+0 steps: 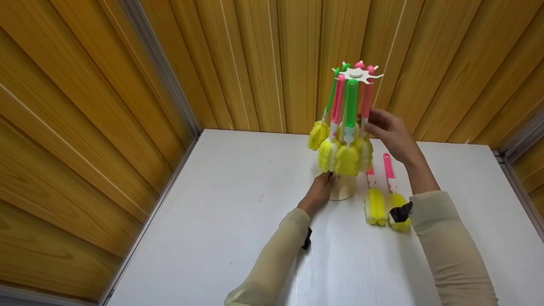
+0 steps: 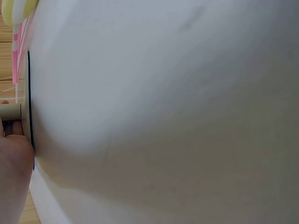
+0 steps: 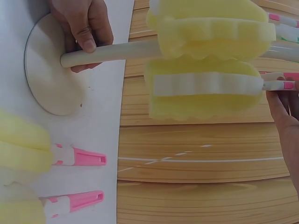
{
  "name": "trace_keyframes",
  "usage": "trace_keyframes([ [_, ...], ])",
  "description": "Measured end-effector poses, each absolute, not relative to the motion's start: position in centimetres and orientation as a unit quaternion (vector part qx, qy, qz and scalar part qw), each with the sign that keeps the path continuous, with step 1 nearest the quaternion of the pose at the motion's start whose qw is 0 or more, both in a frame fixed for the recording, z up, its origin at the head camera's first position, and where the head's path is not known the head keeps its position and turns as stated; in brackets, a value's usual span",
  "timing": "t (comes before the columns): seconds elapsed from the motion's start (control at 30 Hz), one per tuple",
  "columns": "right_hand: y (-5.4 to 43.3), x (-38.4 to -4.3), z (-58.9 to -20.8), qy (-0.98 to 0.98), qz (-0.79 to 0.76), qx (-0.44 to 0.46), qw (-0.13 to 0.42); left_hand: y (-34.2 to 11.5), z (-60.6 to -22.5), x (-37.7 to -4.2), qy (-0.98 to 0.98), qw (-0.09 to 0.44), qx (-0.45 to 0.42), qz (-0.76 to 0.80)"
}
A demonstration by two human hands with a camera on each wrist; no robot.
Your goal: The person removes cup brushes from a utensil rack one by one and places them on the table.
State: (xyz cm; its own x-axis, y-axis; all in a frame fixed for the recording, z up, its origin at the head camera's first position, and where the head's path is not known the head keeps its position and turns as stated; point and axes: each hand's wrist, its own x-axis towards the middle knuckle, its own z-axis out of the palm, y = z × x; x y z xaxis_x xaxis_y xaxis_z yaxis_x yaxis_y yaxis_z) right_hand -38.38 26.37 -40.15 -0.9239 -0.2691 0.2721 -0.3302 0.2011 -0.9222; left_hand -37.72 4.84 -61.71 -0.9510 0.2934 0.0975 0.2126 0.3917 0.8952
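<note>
A white rotating-style stand with a hooked top (image 1: 356, 75) carries several sponge brushes with green and pink handles and yellow sponge heads, hanging downward. My left hand (image 1: 316, 193) grips the stand's pole (image 3: 121, 50) low down, just above its round base (image 3: 44, 70). At the stand's right side, my right hand (image 1: 393, 134) pinches a pink-handled sponge brush (image 1: 367, 100) near the white neck below its handle. That brush's yellow and white head (image 3: 205, 86) hangs beside another one in the right wrist view. A green-handled brush (image 1: 351, 102) hangs at the front.
Two more pink-handled sponge brushes, one (image 1: 376, 208) nearer the stand and one (image 1: 389, 170) farther right, lie on the white table (image 1: 204, 204). Wood-patterned walls (image 1: 255, 63) rise behind the table and at its left.
</note>
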Motion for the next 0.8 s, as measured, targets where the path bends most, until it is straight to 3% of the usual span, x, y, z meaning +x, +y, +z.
trace_keyframes([
  [0.8,26.1,-37.0,-39.0,-0.795,0.570,0.190,0.088,4.8,-61.7,-37.9,0.832,0.041,0.140,0.535],
])
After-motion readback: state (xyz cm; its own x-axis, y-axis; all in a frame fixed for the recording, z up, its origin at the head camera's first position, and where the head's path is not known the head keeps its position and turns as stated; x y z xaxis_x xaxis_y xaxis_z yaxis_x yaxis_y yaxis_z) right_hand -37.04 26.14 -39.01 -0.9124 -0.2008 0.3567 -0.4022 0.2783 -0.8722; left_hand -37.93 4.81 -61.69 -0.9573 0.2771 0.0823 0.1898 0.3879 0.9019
